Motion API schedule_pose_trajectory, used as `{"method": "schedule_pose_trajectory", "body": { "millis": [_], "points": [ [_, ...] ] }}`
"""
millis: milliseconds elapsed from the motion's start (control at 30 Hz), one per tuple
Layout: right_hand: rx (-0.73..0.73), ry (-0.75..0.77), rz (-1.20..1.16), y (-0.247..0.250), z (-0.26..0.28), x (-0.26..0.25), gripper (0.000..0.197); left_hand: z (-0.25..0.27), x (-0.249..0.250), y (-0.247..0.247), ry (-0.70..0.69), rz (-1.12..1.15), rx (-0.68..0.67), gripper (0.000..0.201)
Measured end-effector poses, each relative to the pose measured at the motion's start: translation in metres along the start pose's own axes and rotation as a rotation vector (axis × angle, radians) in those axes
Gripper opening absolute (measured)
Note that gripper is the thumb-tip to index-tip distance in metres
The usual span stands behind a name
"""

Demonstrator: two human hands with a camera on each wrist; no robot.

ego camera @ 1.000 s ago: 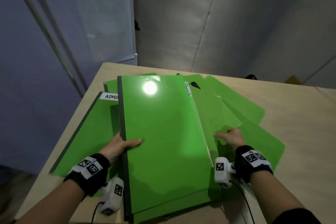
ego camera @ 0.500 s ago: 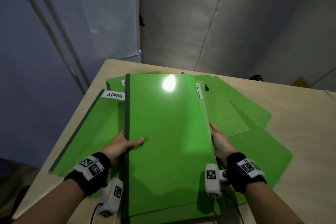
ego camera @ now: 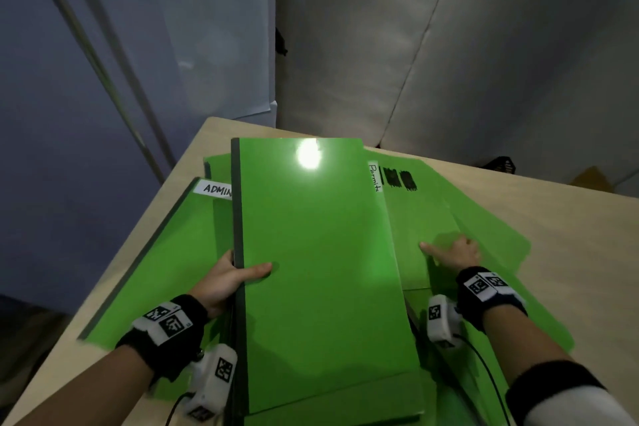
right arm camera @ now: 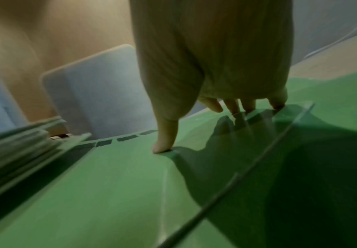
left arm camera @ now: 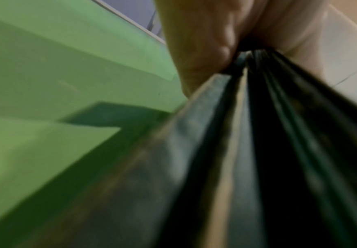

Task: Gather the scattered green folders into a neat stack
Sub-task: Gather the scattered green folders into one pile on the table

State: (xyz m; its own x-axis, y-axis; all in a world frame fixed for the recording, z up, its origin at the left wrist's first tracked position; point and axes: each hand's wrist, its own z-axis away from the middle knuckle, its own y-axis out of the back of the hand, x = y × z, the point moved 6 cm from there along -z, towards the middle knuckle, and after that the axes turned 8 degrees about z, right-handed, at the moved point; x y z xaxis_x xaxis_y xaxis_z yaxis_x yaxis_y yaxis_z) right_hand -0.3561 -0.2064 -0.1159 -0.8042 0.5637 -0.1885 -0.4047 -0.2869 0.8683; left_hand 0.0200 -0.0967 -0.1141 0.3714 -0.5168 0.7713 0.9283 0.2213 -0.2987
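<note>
A stack of green folders (ego camera: 318, 252) with dark spines lies in the middle of the table. My left hand (ego camera: 238, 273) grips its left spine, thumb on top and fingers underneath; the left wrist view shows the spines (left arm camera: 258, 134) close up. To the right lies a green folder with black marks (ego camera: 418, 218). My right hand (ego camera: 446, 247) holds it, the thumb (right arm camera: 164, 134) pressing on top and the fingertips (right arm camera: 247, 105) tucked under a translucent cover edge. A folder labelled ADMIN (ego camera: 166, 270) lies to the left, partly under the stack.
More green folders (ego camera: 498, 239) fan out to the right over the light wooden table (ego camera: 570, 235). The table's left edge (ego camera: 145, 228) runs close beside the ADMIN folder. A grey wall and curtain stand behind the table.
My right hand left the stack's right edge and moved right onto the folder with black marks. The left hand keeps its grip on the spine.
</note>
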Motion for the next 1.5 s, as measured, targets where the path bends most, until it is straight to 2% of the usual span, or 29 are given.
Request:
{"method": "schedule_pose_trajectory", "body": {
  "millis": [33,100,133,167,200,233,333,367,400,500,567,667,767,867,933,1000,1133,1167,1233,1333,1367,1400,1500],
  "points": [
    [-0.003,-0.015,0.029,0.004,0.004,-0.001,0.105,-0.001,0.001,0.0,0.009,-0.011,0.003,0.086],
    [-0.01,-0.033,0.079,0.005,-0.003,0.001,0.113,-0.005,0.006,0.001,0.01,-0.006,0.017,0.044],
    [-0.029,-0.041,0.066,0.004,-0.006,0.001,0.121,-0.009,0.008,0.002,0.002,-0.007,0.028,0.031],
    [-0.062,-0.03,0.066,0.002,-0.009,0.0,0.13,-0.011,0.011,0.001,-0.01,-0.012,0.035,0.026],
    [-0.094,-0.02,0.015,0.0,-0.008,0.0,0.135,-0.013,0.012,0.002,-0.014,-0.013,0.039,0.03],
    [-0.109,0.009,-0.066,-0.003,-0.005,-0.001,0.13,-0.013,0.014,0.0,-0.021,-0.008,0.04,0.04],
    [-0.174,0.078,-0.249,-0.006,0.01,-0.007,0.098,-0.014,0.019,-0.005,-0.033,0.037,0.041,0.087],
    [-0.199,0.099,-0.3,-0.007,0.015,-0.008,0.093,-0.013,0.019,-0.007,-0.035,0.036,0.03,0.094],
    [-0.222,0.111,-0.357,-0.008,0.018,-0.009,0.091,-0.014,0.017,-0.007,-0.03,0.034,0.021,0.093],
    [-0.272,0.198,-0.523,-0.011,0.031,-0.016,0.082,-0.016,0.014,-0.007,-0.027,0.035,0.006,0.063],
    [-0.326,0.233,-0.634,-0.015,0.042,-0.019,0.079,-0.015,0.014,-0.006,-0.026,0.035,0.001,0.055],
    [-0.375,0.232,-0.744,-0.022,0.057,-0.016,0.078,-0.011,0.013,-0.001,-0.016,0.013,0.024,0.064],
    [-0.406,0.257,-0.706,-0.03,0.07,-0.019,0.072,-0.003,0.011,0.0,0.007,-0.028,0.03,0.061],
    [-0.407,0.259,-0.716,-0.039,0.083,-0.021,0.055,-0.001,0.011,-0.001,0.021,-0.029,0.011,0.069],
    [-0.434,0.274,-0.743,-0.047,0.093,-0.024,0.057,-0.003,0.014,-0.002,0.013,-0.042,-0.001,0.071],
    [-0.466,0.304,-0.705,-0.054,0.103,-0.028,0.07,-0.004,0.015,-0.006,-0.002,-0.058,-0.009,0.074],
    [-0.526,0.307,-0.628,-0.06,0.112,-0.024,0.108,0.003,0.009,-0.004,0.0,-0.083,0.03,0.08],
    [-0.521,0.318,-0.589,-0.057,0.114,-0.022,0.107,0.004,0.006,-0.002,-0.001,-0.082,0.04,0.081],
    [-0.469,0.359,-0.505,-0.049,0.12,-0.024,0.083,0.007,-0.001,0.003,0.002,-0.072,0.069,0.073],
    [-0.257,0.369,-0.48,-0.03,0.105,-0.012,0.048,0.014,-0.006,0.008,0.0,-0.038,0.088,0.058],
    [-0.181,0.361,-0.45,-0.022,0.096,-0.003,0.039,0.016,-0.006,0.011,-0.007,-0.025,0.093,0.064],
    [-0.123,0.351,-0.344,-0.016,0.085,0.008,0.041,0.017,-0.007,0.016,-0.015,-0.02,0.106,0.074],
    [-0.119,0.25,0.158,-0.016,0.051,0.051,0.092,0.02,-0.01,0.027,-0.04,0.035,0.112,0.105]
  ]
}}
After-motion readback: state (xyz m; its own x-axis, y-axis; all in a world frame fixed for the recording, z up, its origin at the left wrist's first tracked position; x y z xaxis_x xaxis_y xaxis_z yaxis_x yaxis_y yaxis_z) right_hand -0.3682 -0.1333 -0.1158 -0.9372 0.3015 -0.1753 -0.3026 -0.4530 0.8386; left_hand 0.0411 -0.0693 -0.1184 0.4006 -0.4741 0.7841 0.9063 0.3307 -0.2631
